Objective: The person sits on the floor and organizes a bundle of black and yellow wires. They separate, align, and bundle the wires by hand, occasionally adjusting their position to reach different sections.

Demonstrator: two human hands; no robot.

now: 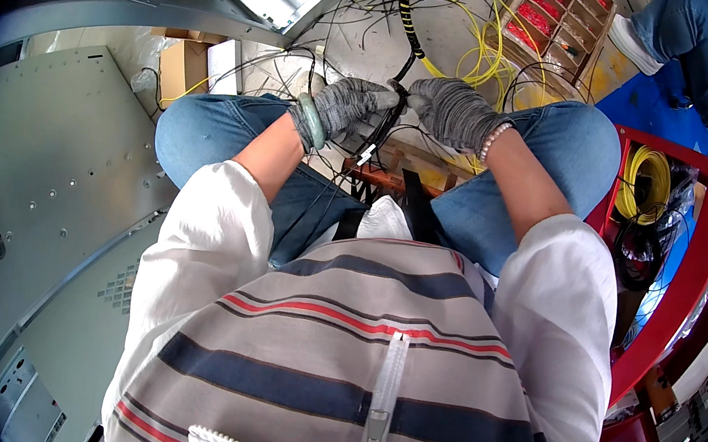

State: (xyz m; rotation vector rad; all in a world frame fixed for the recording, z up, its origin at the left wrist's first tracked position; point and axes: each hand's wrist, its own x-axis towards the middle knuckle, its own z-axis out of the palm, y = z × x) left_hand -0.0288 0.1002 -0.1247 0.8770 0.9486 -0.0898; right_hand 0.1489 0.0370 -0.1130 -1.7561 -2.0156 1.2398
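Both hands wear grey knitted gloves and meet in front of my knees on a bundle of black cables (382,135). My left hand (350,105) is closed round the bundle from the left, with a green bangle at its wrist. From the right, my right hand (455,113) pinches the same bundle near its top; a beaded bracelet circles that wrist. Beyond the hands the bundle runs into a black-and-yellow striped sleeve (405,2). A small white tag (367,154) hangs among the cables below my left hand. The fingertips partly hide the gripped spot.
Loose yellow cables (486,54) and thin black wires spread over the floor ahead. A wooden compartment box (558,24) holds red small parts. At right stands a red metal frame (700,270) with a yellow cable coil (646,185); grey metal panels (52,179) fill the left. Another person's leg (682,41) shows top right.
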